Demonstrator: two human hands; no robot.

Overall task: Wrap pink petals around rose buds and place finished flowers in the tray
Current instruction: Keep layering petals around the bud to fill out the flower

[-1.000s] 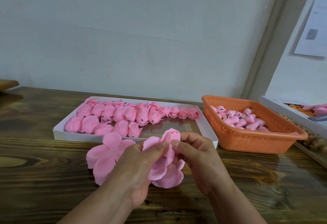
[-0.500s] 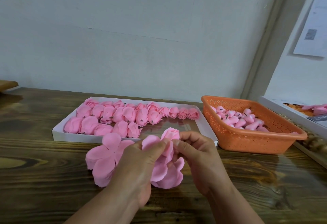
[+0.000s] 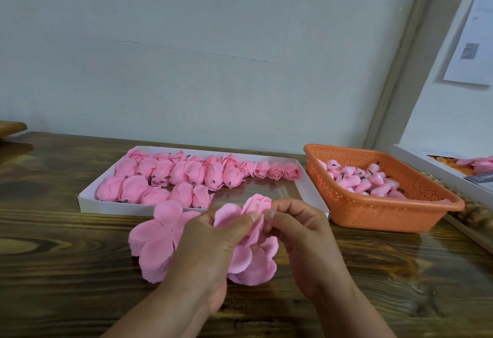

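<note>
A pink rose bud (image 3: 257, 202) pokes up between my two hands above the table. My left hand (image 3: 210, 247) pinches a pink petal sheet (image 3: 241, 255) against the bud with thumb and fingers. My right hand (image 3: 301, 239) pinches the bud and petal from the right side. Under the hands lies a stack of flat pink petal sheets (image 3: 154, 241) on the wooden table. The white tray (image 3: 88, 200) behind holds several finished pink flowers (image 3: 186, 175), filling its left and back parts.
An orange perforated basket (image 3: 386, 215) at the right holds several bare pink buds (image 3: 365, 180). A white box (image 3: 437, 169) with orange and pink pieces sits at the far right edge. The wall stands close behind the tray.
The hands and the bud stay almost in place. The fingers shifted slightly as the petal is pressed against the bud.
</note>
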